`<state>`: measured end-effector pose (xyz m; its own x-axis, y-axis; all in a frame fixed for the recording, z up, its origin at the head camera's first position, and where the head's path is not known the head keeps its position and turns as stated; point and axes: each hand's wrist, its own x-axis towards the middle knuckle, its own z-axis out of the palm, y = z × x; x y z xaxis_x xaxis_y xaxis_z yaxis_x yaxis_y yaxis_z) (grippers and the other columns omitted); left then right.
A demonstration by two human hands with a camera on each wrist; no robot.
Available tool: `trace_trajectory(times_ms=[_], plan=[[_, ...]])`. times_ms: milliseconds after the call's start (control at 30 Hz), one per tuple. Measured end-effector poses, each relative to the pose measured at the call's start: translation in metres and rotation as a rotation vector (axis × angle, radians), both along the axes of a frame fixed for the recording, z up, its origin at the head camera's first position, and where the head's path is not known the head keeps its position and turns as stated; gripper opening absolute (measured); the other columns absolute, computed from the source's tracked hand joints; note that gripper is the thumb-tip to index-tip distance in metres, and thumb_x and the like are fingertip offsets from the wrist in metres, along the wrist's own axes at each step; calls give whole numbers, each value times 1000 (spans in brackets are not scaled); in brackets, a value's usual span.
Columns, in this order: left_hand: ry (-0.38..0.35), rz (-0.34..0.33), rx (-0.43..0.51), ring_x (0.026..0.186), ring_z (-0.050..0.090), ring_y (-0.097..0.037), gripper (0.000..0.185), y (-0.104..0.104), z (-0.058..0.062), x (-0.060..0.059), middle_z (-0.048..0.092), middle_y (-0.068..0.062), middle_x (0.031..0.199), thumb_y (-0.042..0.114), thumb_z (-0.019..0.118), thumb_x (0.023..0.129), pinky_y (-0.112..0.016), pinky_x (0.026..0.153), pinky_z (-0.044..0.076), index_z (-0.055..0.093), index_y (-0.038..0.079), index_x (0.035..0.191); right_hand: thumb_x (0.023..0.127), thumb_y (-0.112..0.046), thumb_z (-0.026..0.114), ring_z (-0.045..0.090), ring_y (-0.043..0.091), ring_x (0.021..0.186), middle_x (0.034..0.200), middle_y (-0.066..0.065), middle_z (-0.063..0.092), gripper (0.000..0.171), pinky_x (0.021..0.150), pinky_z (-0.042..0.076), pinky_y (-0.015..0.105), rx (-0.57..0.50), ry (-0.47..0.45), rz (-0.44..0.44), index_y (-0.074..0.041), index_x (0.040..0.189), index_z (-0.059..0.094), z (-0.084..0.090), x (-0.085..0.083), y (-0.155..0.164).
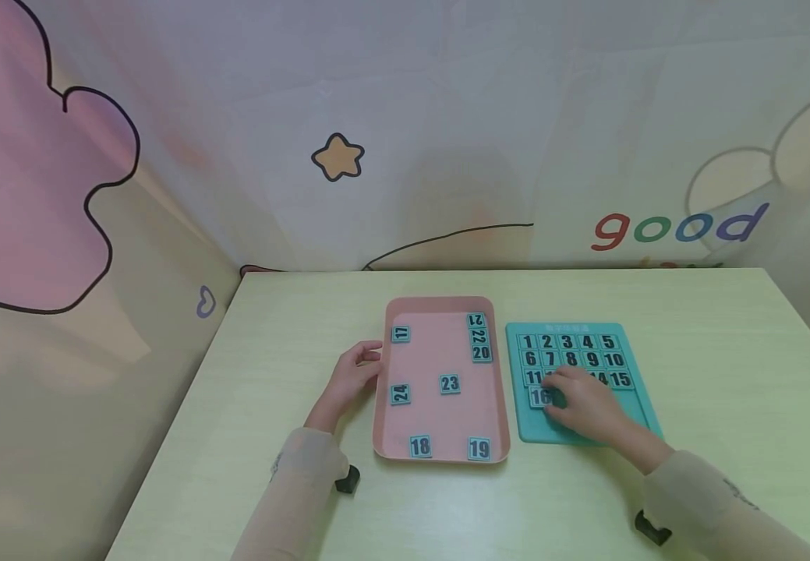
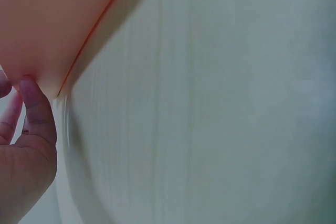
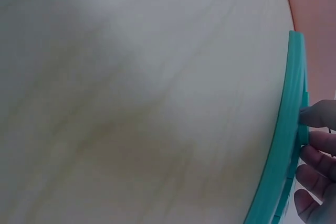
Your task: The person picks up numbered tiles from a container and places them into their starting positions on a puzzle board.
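A pink tray [image 1: 440,421] holds several teal number tiles, among them 17, 23, 24, 18 and 19. My left hand [image 1: 354,374] rests its fingertips against the tray's left outer side; in the left wrist view a fingertip touches the tray's wall [image 2: 58,24]. Right of the tray lies a teal number board [image 1: 587,425] with tiles in rows from 1 on. Over its lower left part, my right hand [image 1: 587,405] pinches the number 16 tile [image 1: 539,398] at the start of the fourth row. This hand hides parts of the third row.
The tray and board lie side by side on a pale wooden table [image 1: 741,374], with a narrow gap between them. A printed backdrop [image 1: 447,117] rises behind the table. Dark pieces [image 1: 347,479] show beneath both sleeves.
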<state>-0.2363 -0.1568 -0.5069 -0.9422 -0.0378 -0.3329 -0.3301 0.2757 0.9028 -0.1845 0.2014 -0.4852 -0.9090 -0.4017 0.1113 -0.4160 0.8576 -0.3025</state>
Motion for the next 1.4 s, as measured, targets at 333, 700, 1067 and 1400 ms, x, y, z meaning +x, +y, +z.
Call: trace_trajectory(times_ms=[333,700,1067,1400], plan=[[0,0,0,96,50,-19,34,1,4,1,53,-6,108,15,55,85,-28,84,46,51,16,118,68,-24,72,55,20,79,86,5,60,33,71,48,36,21,81,41,-5,94,66,-8,-1,-1],[-7,10,-5,96,50,-19,34,1,5,1,53,-6,109,15,56,84,-30,85,46,51,17,118,69,-26,72,54,19,80,89,5,60,35,73,48,36,32,54,35,-6,97,65,-5,-3,-2],[14,0,-4,95,50,-19,35,2,5,1,53,-8,107,14,55,84,-29,84,46,51,14,119,74,-25,68,51,14,80,92,4,59,33,70,50,33,-9,-12,48,-8,103,64,19,-20,-13],[14,-7,9,92,51,-19,35,2,9,4,53,-9,106,12,55,84,-26,80,46,51,13,119,81,-24,61,53,21,94,105,8,58,33,79,49,39,-59,-84,67,-9,109,61,48,-33,-36]])
